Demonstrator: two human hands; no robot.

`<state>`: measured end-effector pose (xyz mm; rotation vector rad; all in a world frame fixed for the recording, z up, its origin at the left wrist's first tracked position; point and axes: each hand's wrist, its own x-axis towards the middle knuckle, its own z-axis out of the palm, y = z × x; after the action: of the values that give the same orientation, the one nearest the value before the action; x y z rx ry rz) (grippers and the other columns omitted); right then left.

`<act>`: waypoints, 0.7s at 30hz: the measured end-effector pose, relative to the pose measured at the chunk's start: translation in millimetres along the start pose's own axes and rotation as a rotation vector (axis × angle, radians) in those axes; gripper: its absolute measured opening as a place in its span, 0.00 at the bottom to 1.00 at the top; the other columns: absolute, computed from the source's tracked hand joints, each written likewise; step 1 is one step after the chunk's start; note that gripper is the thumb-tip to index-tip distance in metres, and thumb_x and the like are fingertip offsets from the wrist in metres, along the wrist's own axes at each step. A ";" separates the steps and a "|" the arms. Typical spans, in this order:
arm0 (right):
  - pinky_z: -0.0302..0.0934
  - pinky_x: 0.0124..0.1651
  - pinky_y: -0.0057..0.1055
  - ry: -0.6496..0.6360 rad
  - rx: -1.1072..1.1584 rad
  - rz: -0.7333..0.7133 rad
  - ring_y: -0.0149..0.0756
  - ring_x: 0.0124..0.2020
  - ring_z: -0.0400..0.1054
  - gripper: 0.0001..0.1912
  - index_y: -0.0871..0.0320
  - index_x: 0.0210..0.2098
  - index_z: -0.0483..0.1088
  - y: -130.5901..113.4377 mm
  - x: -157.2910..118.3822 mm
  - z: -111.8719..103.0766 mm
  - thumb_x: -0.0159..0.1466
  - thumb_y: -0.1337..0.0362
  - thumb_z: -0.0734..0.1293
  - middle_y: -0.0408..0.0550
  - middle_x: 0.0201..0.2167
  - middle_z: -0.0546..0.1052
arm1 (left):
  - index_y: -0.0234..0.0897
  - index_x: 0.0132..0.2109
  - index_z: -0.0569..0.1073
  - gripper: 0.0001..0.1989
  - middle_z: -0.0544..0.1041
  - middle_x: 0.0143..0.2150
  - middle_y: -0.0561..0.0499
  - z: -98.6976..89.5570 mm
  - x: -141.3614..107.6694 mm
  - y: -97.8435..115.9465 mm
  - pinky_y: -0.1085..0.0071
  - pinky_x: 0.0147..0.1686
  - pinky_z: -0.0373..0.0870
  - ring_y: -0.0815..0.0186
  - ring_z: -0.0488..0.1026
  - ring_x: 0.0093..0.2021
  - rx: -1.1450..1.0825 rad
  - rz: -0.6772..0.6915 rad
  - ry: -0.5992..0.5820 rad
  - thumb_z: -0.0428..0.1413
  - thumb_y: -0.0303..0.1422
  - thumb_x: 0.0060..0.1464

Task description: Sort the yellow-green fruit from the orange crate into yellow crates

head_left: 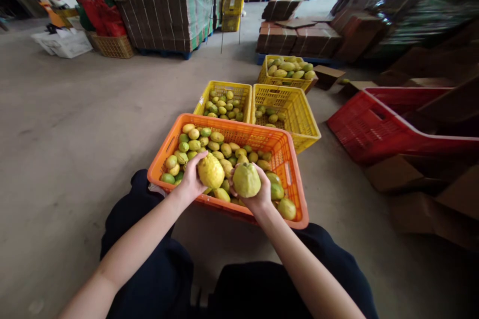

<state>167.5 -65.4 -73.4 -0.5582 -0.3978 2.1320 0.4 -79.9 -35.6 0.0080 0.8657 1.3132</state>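
Note:
My left hand (191, 179) is wrapped round a bumpy yellow fruit (211, 171). Beside it, my right hand (262, 190) holds a smoother yellow-green fruit (246, 180) from below and the right, its stem end facing up. The two fruits are a small distance apart, over the front half of an orange crate (295, 184). Inside that crate lie many green and yellow fruits, among them a larger one (287, 208) in the front right corner. Parts of both hands' fingers are hidden behind the held fruits.
Behind the orange crate stand two yellow crates (251, 90) with fruit, and a fuller yellow crate (288, 81) farther back. A red crate (359, 129) and open cardboard boxes (396, 174) are at the right. Wrapped stacks (153, 5) rise behind.

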 end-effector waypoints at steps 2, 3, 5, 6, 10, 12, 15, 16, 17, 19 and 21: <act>0.63 0.16 0.31 0.005 0.012 -0.011 0.42 0.26 0.74 0.14 0.59 0.33 0.73 -0.8 0.2 0.7 0.57 0.54 0.67 0.50 0.26 0.79 | 0.36 0.40 0.72 0.08 0.79 0.34 0.50 -2.0 2.6 0.4 0.63 0.42 0.78 0.60 0.80 0.38 -0.053 -0.027 0.006 0.60 0.35 0.55; 0.63 0.16 0.31 0.012 0.015 -0.015 0.42 0.25 0.73 0.14 0.59 0.33 0.73 -1.2 0.1 1.0 0.56 0.54 0.67 0.49 0.26 0.79 | 0.36 0.43 0.72 0.09 0.79 0.36 0.49 -3.1 4.1 0.7 0.61 0.43 0.78 0.60 0.80 0.38 -0.081 -0.045 0.009 0.59 0.35 0.57; 0.63 0.16 0.31 0.026 0.021 -0.016 0.41 0.24 0.73 0.14 0.59 0.33 0.74 -1.8 -0.2 1.6 0.56 0.54 0.67 0.49 0.27 0.79 | 0.38 0.48 0.71 0.10 0.79 0.38 0.49 -5.6 6.9 1.2 0.56 0.45 0.78 0.59 0.80 0.40 -0.136 -0.074 0.025 0.55 0.35 0.60; 0.64 0.16 0.31 0.031 0.026 -0.012 0.40 0.24 0.73 0.14 0.59 0.34 0.74 -2.1 -0.4 1.7 0.56 0.55 0.67 0.49 0.27 0.79 | 0.39 0.50 0.70 0.11 0.79 0.38 0.50 -6.8 7.9 1.4 0.54 0.46 0.77 0.59 0.80 0.40 -0.159 -0.088 0.033 0.53 0.35 0.62; 0.64 0.17 0.31 0.039 0.047 -0.001 0.40 0.24 0.73 0.14 0.58 0.35 0.73 -2.5 -0.7 0.3 0.57 0.55 0.66 0.49 0.28 0.80 | 0.39 0.52 0.72 0.13 0.79 0.35 0.50 -9.9 7.3 1.3 0.51 0.47 0.76 0.58 0.80 0.40 -0.189 -0.146 0.030 0.46 0.33 0.65; 0.64 0.17 0.31 0.038 0.048 -0.008 0.40 0.24 0.73 0.14 0.59 0.35 0.73 -2.4 -0.5 -0.6 0.57 0.55 0.67 0.49 0.28 0.80 | 0.37 0.49 0.73 0.15 0.79 0.34 0.48 -9.4 4.2 1.2 0.53 0.46 0.77 0.58 0.80 0.39 -0.174 -0.148 0.017 0.44 0.33 0.65; 0.64 0.17 0.31 0.026 0.047 -0.013 0.41 0.24 0.74 0.14 0.59 0.35 0.73 -2.6 -0.2 -0.9 0.56 0.55 0.68 0.49 0.28 0.80 | 0.33 0.41 0.75 0.16 0.79 0.30 0.46 -6.8 -1.3 2.3 0.58 0.42 0.77 0.58 0.80 0.36 -0.098 -0.164 -0.053 0.46 0.37 0.64; 0.64 0.17 0.31 0.022 0.042 -0.013 0.41 0.24 0.74 0.14 0.59 0.35 0.73 -2.7 -0.2 -0.7 0.56 0.55 0.68 0.49 0.28 0.79 | 0.32 0.38 0.75 0.17 0.78 0.29 0.46 -5.8 -2.8 3.1 0.59 0.40 0.77 0.58 0.79 0.35 -0.059 -0.170 -0.092 0.46 0.38 0.63; 0.64 0.17 0.31 0.018 0.035 -0.012 0.41 0.24 0.73 0.14 0.59 0.35 0.73 -2.8 -0.3 -0.4 0.56 0.55 0.68 0.49 0.27 0.79 | 0.32 0.35 0.75 0.17 0.77 0.27 0.46 -4.8 -3.9 4.0 0.61 0.38 0.77 0.59 0.79 0.33 -0.015 -0.171 -0.133 0.47 0.38 0.63; 0.63 0.16 0.31 0.001 0.008 -0.008 0.41 0.24 0.73 0.14 0.59 0.34 0.73 -3.1 -0.9 0.6 0.55 0.54 0.68 0.49 0.27 0.79 | 0.32 0.30 0.74 0.18 0.76 0.25 0.46 -3.6 -5.6 5.7 0.64 0.34 0.76 0.61 0.77 0.28 0.088 -0.151 -0.224 0.48 0.38 0.61; 0.62 0.15 0.30 -0.037 -0.032 -0.004 0.41 0.23 0.73 0.15 0.59 0.32 0.74 -3.3 -2.4 1.7 0.55 0.53 0.68 0.49 0.26 0.78 | 0.31 0.27 0.74 0.17 0.75 0.23 0.46 -3.3 -7.5 6.8 0.67 0.29 0.74 0.62 0.75 0.24 0.218 -0.120 -0.334 0.51 0.39 0.58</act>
<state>170.0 -65.6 -69.9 -0.5365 -0.4532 2.1378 -7.1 -85.6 -30.6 0.3330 0.7063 1.0621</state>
